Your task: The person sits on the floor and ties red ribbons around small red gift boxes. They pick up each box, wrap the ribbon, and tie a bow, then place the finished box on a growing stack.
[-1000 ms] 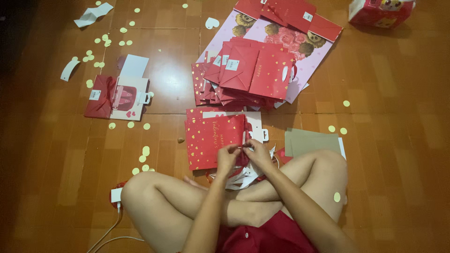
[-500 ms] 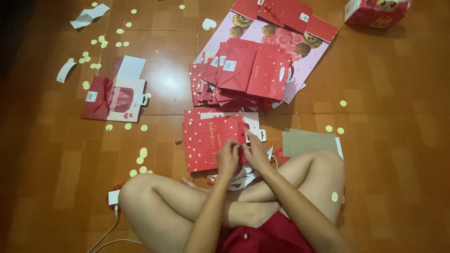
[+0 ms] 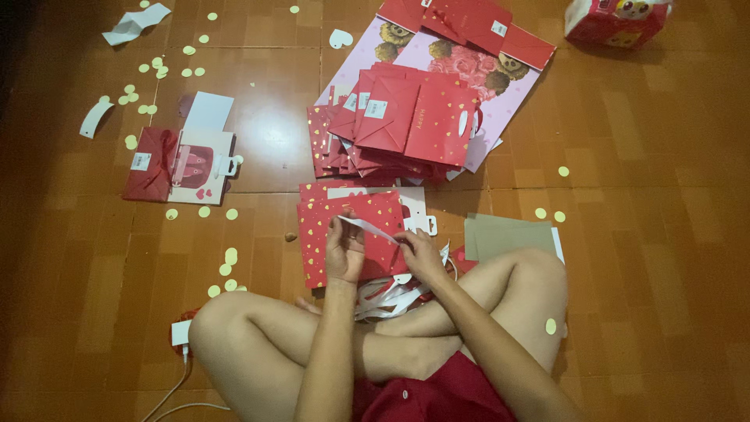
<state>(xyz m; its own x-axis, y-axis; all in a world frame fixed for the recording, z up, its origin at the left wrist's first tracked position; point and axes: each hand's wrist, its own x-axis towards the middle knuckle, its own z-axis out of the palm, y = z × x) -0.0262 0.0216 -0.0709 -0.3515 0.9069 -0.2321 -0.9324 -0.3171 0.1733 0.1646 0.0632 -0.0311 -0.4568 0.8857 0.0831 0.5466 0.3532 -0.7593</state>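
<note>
I sit cross-legged on a wooden floor. My left hand (image 3: 344, 252) and my right hand (image 3: 420, 252) pinch the two ends of a thin white paper strip (image 3: 369, 228), stretched between them. Below the strip lies a flat red gift bag with gold hearts (image 3: 316, 234). A tangle of white strips (image 3: 388, 298) lies by my knees, just under my right hand.
A pile of red gift bags (image 3: 406, 125) rests on pink sheets with bear pictures (image 3: 500, 94) farther out. A single red bag with a white card (image 3: 180, 164) lies at the left. Several yellow round stickers (image 3: 229, 256) dot the floor. Grey cardboard (image 3: 508, 234) sits at the right; a white cable (image 3: 176, 383) at lower left.
My hands have drawn apart, pulling the white strip out taut between them. The camera has shifted slightly.
</note>
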